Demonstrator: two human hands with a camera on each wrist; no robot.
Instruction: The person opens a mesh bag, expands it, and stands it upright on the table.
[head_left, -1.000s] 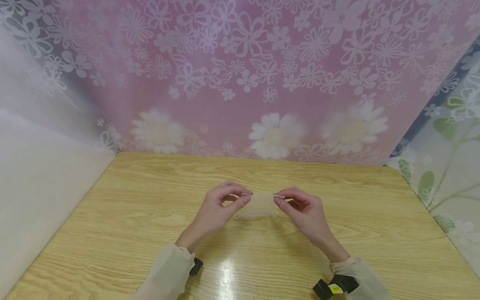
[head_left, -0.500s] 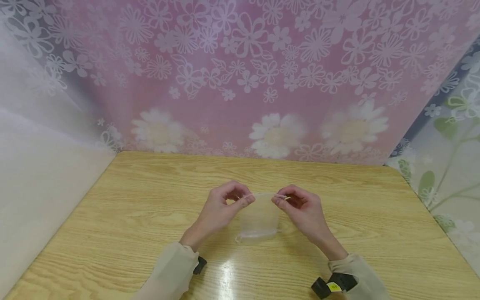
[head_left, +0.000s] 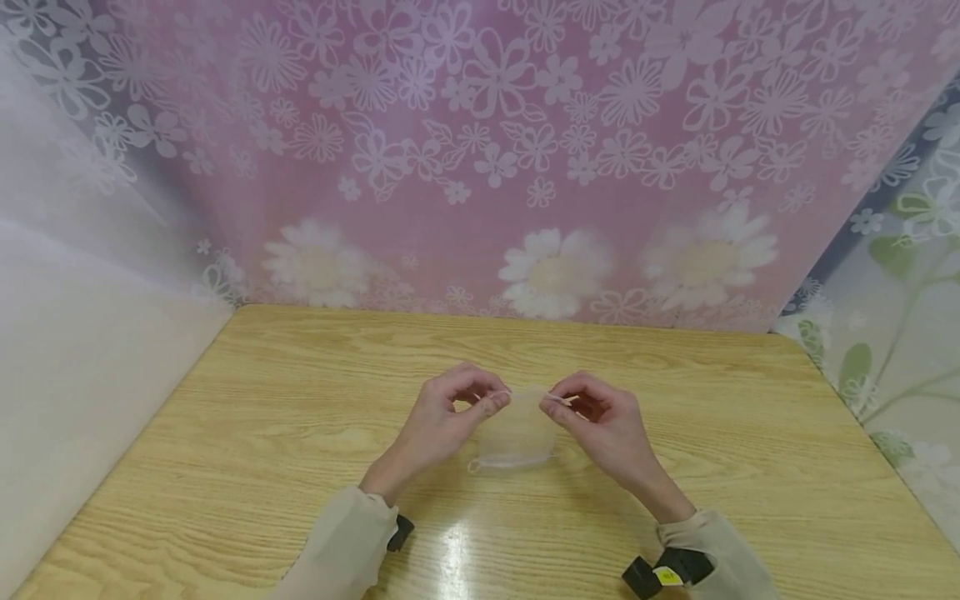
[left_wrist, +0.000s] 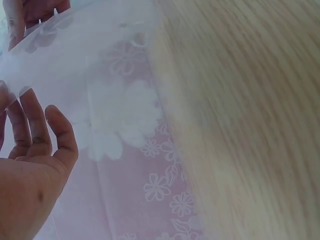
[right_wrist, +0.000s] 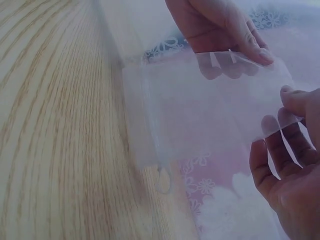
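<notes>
A sheer whitish pouch [head_left: 517,429] hangs between both hands above the table, its upper edge stretched between the fingertips. At its left corner the left hand [head_left: 442,417] pinches it between thumb and fingers. The right hand [head_left: 609,425] pinches the opposite corner. In the right wrist view the see-through pouch [right_wrist: 200,100] has a gathered seam with a small cord loop [right_wrist: 163,181] at its far end, and fingers show through the fabric. The left wrist view shows the left hand [left_wrist: 37,150] at the edge of the sheer fabric [left_wrist: 75,55].
The wood-grain table [head_left: 300,367] lies beneath the hands. Behind it hangs a pink flowered cloth [head_left: 420,208]; a pale sheet [head_left: 97,333] flanks the left and a leaf-patterned cloth [head_left: 907,333] the right. Dark wrist devices sit at both sleeves.
The pouch's lower end swung down toward the person, then lifted slightly. Both hands have shifted a little closer together, still pinching its upper corners.
</notes>
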